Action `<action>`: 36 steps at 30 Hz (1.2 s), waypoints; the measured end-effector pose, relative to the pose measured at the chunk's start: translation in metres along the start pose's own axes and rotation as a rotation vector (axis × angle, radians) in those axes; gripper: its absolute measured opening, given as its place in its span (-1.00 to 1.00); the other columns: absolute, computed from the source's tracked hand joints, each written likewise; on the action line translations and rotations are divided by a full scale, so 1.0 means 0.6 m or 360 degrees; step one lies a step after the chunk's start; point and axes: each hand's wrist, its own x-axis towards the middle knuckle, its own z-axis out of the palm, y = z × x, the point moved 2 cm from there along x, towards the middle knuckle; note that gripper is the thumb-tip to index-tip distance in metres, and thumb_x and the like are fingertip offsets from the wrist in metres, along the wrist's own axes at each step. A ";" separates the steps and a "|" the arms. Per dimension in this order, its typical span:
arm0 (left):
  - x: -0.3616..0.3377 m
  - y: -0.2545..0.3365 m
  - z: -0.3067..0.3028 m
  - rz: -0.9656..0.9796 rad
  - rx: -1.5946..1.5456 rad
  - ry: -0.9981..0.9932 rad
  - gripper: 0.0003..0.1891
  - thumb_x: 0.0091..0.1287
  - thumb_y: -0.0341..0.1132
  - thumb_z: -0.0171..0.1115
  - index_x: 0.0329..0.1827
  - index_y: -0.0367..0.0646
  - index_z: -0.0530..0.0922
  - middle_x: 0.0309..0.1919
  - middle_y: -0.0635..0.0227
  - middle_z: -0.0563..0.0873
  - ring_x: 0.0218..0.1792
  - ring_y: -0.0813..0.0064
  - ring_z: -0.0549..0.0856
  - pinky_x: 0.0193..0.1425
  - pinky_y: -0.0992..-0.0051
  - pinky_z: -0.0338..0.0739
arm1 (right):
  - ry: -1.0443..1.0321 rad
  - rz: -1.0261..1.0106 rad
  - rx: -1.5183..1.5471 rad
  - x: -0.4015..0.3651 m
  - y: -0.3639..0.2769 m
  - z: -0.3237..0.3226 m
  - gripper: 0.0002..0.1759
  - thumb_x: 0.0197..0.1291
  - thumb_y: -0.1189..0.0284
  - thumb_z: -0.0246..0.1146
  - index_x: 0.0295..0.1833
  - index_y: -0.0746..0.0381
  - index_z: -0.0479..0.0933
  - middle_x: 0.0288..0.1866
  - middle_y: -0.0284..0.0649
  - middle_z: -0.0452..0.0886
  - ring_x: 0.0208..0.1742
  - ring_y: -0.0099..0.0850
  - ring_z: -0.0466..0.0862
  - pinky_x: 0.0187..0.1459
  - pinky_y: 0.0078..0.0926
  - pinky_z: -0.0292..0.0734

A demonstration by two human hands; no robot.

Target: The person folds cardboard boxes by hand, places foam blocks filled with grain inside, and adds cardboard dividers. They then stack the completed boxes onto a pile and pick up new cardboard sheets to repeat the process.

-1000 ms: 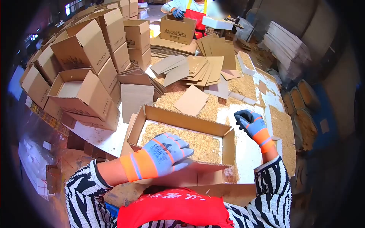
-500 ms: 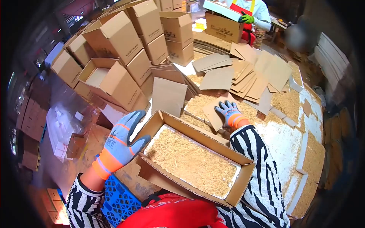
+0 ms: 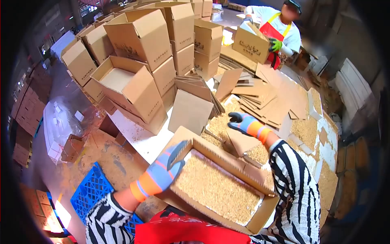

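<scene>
A long, open cardboard box [image 3: 264, 217] lies tilted in front of me, with a slab of straw-coloured, grainy material [image 3: 221, 185] edged in white inside. My left hand [image 3: 164, 168], in a blue-grey and orange glove, is at the box's left end wall, thumb and fingers apart; motion blur hides how firmly it touches. Beyond the box's far side, my right hand [image 3: 245, 123], gloved the same, hovers with its fingers apart and nothing visible between them. Just below it is a small cardboard sheet [image 3: 240, 141]. My right forearm runs along the box's right end.
Stacked cartons [image 3: 140, 38] stand at the back left, with an open carton [image 3: 130, 87] nearer. Loose cardboard sheets [image 3: 260, 97] cover grainy slabs beyond my right hand. A blue plastic crate [image 3: 91, 189] is at lower left. A co-worker in a red apron handles a carton [image 3: 250, 44].
My left hand has moved right, over the box's end. My right hand has come off the small cardboard sheet. The view has shifted, and the co-worker's carton is now tilted.
</scene>
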 end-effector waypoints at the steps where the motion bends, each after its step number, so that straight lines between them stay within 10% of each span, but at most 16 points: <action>1: -0.012 0.004 -0.004 -0.0069 -0.0138 -0.0028 -0.45 0.35 -0.49 0.10 0.43 -0.29 0.26 0.32 0.04 0.44 0.35 0.21 0.41 0.41 0.38 0.28 | -0.0070 0.0100 0.0092 0.031 -0.005 0.019 -0.34 0.12 0.12 0.36 0.27 0.27 0.47 -0.07 -0.04 0.69 -0.13 -0.37 0.68 -0.06 -0.48 0.55; 7: -0.034 -0.022 -0.001 -0.0023 -0.0331 0.0026 -0.47 0.38 -0.55 0.02 0.44 -0.31 0.22 0.35 0.11 0.42 0.36 0.36 0.40 0.42 0.42 0.27 | -0.0003 0.0778 0.0105 0.192 0.031 0.172 -0.47 0.09 -0.01 0.40 -0.33 0.33 0.59 -0.51 -0.20 0.59 -0.56 -0.42 0.57 -0.47 -0.44 0.55; 9: -0.026 -0.024 0.001 -0.0047 -0.0326 0.0062 -0.49 0.39 -0.53 0.04 0.42 -0.31 0.26 0.31 0.11 0.45 0.33 0.35 0.44 0.39 0.42 0.32 | 0.0251 0.0762 0.0097 0.215 0.055 0.220 -0.32 -0.03 -0.17 0.36 -0.31 0.34 0.64 -0.32 -0.05 0.71 -0.40 -0.21 0.70 -0.31 -0.29 0.58; 11: -0.022 -0.032 0.007 -0.0020 -0.0237 0.0070 -0.51 0.39 -0.53 0.05 0.40 -0.31 0.29 0.29 0.11 0.47 0.31 0.33 0.46 0.37 0.41 0.34 | 0.0334 0.0576 0.0670 0.205 0.088 0.229 -0.57 0.01 0.16 0.44 -0.20 0.33 0.65 -0.26 -0.13 0.73 -0.38 -0.41 0.70 -0.43 -0.41 0.60; 20: 0.005 -0.038 0.008 0.0086 -0.0437 0.0082 -0.54 0.42 -0.42 0.03 0.36 -0.38 0.32 0.23 0.03 0.51 0.25 0.29 0.49 0.32 0.43 0.36 | 0.0829 0.0086 0.0089 -0.135 -0.060 -0.143 -0.66 0.22 0.41 0.31 0.08 0.31 0.57 -0.16 -0.28 0.69 -0.25 -0.55 0.61 -0.20 -0.53 0.55; 23: 0.012 -0.059 0.019 0.0363 -0.0180 0.0142 -0.55 0.44 -0.35 0.06 0.38 -0.26 0.35 0.07 0.16 0.57 -0.23 0.50 0.55 -0.14 0.53 0.52 | 0.1456 -0.0410 0.0101 -0.302 -0.226 -0.153 -0.73 0.24 0.46 0.27 0.03 0.32 0.56 -0.14 -0.30 0.67 -0.14 -0.56 0.59 -0.09 -0.54 0.51; 25: 0.014 -0.040 0.015 -0.0015 -0.0557 0.0030 -0.54 0.45 -0.26 0.07 0.36 -0.26 0.36 0.03 0.21 0.53 -0.16 0.51 0.47 -0.08 0.55 0.39 | 0.1566 -0.0523 0.0026 -0.405 -0.315 -0.131 -0.79 0.24 0.50 0.26 -0.04 0.34 0.56 -0.15 -0.31 0.65 -0.12 -0.58 0.57 -0.07 -0.57 0.49; 28: 0.009 -0.025 0.007 -0.0083 -0.0747 -0.0024 -0.53 0.48 -0.23 0.04 0.35 -0.33 0.35 0.23 0.07 0.53 0.27 0.29 0.48 0.36 0.43 0.29 | 0.1158 -0.0648 -0.0460 -0.502 -0.440 -0.074 -0.78 0.07 0.60 0.24 -0.11 0.30 0.59 -0.21 -0.25 0.65 -0.24 -0.50 0.61 -0.22 -0.53 0.48; 31: -0.004 -0.035 0.003 0.0385 -0.0376 0.0037 -0.50 0.49 -0.18 0.01 0.36 -0.36 0.34 0.24 0.06 0.52 0.28 0.29 0.47 0.37 0.44 0.28 | 0.0512 -0.0659 -0.1186 -0.461 -0.496 -0.007 -0.68 -0.13 0.57 0.29 -0.14 0.17 0.59 -0.38 -0.22 0.57 -0.37 -0.24 0.61 -0.37 -0.37 0.46; 36: -0.016 -0.044 0.008 0.0200 -0.0764 0.0016 -0.48 0.47 -0.21 0.05 0.37 -0.38 0.32 0.28 0.07 0.49 0.30 0.31 0.45 0.39 0.46 0.26 | 0.0527 -0.0652 -0.1839 -0.397 -0.417 0.089 -0.78 0.03 0.38 0.27 -0.17 0.13 0.49 -0.34 -0.25 0.48 -0.32 -0.27 0.59 -0.43 -0.31 0.48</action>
